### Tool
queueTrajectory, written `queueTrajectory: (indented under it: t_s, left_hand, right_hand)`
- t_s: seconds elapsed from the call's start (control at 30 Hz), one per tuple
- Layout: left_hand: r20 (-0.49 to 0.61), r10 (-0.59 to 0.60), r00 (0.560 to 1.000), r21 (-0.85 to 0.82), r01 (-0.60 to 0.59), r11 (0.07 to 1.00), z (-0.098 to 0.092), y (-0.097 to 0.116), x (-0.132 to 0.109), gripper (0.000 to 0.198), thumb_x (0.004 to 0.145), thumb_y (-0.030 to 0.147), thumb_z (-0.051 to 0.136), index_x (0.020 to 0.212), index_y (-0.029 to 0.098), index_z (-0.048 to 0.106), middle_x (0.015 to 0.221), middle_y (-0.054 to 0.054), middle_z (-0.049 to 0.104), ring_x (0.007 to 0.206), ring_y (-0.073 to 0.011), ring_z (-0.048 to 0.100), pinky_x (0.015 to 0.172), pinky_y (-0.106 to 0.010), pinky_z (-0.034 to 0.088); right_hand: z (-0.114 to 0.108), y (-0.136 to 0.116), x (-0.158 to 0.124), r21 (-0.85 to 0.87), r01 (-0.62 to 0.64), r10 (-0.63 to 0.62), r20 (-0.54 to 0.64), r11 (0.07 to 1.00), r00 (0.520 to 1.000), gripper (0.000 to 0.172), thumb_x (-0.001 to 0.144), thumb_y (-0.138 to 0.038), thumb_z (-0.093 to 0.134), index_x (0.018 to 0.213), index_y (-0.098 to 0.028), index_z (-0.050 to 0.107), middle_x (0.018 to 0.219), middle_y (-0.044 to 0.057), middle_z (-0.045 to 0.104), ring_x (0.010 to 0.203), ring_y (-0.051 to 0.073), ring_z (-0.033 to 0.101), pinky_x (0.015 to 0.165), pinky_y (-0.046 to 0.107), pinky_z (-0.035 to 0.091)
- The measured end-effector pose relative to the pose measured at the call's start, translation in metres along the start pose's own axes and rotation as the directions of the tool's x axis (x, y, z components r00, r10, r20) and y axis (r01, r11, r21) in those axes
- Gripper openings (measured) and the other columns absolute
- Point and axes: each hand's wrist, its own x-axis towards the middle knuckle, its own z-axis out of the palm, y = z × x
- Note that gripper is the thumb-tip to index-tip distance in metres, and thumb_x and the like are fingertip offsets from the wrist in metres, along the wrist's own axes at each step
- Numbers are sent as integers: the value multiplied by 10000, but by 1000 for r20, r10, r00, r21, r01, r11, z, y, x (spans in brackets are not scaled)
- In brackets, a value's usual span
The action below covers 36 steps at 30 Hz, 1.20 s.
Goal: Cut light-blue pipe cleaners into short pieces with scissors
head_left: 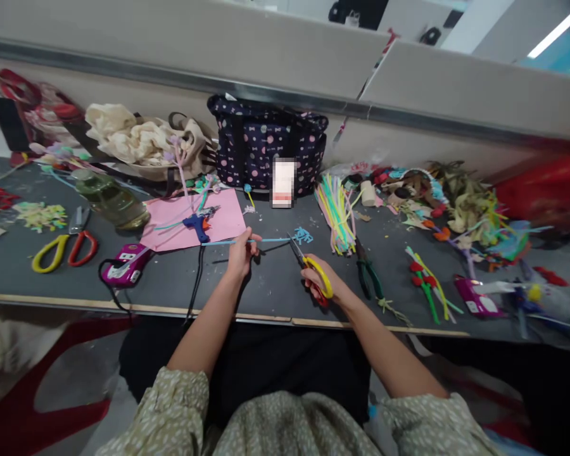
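Observation:
My left hand (242,253) is closed around a thin light-blue pipe cleaner (273,240), which runs sideways just above the grey table. In my right hand (316,282) is a pair of scissors (322,271) with yellow and red handles. Their blades point away from me and to the left, at the right end of the pipe cleaner; whether they touch it I cannot tell. Beside the blade tips lies a small heap of cut blue pieces (304,235). A blue glue gun (198,225) rests on a pink sheet (171,215) left of my left hand.
A bundle of pastel pipe cleaners (336,218) and green-handled pliers (368,272) lie to the right. At the back stands a dark patterned bag (251,142). Leftward are a bottle (111,199), a purple power box (126,266) and a second pair of scissors (76,237).

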Motion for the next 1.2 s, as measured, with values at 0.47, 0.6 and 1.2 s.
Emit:
queueTrajectory:
  t_s: [0.47, 0.6, 1.2]
  left_hand:
    - [-20, 23, 1000, -9, -23, 1000, 0, 1, 2, 476, 780, 565, 695, 621, 116, 689, 394, 34, 415, 368, -66, 367, 419, -201, 348]
    - [-36, 33, 999, -70, -35, 997, -1, 3, 2, 448, 809, 531, 684, 621, 124, 686, 411, 35, 430, 380, -63, 382, 436, -202, 365]
    - [-7, 38, 999, -115, -38, 993, 5, 11, -3, 499, 869, 557, 639, 577, 153, 658, 398, 30, 436, 372, -62, 393, 452, -208, 378]
  right_hand:
    - [9, 13, 9, -29, 36, -38, -88, 999, 995, 567, 696, -388, 546, 1220, -198, 441, 466, -149, 451, 272, 84, 417, 284, 156, 306]
    - [9, 13, 6, -47, 42, -45, -62, 998, 997, 556, 687, -374, 561, 1206, -206, 455, 474, -143, 465, 289, 110, 478, 294, 173, 347]
    - [-20, 8, -24, 256, -19, 5, 57, 966, 998, 653, 678, -359, 678, 1253, -231, 396, 819, 39, 707, 803, 275, 754, 482, 260, 545]
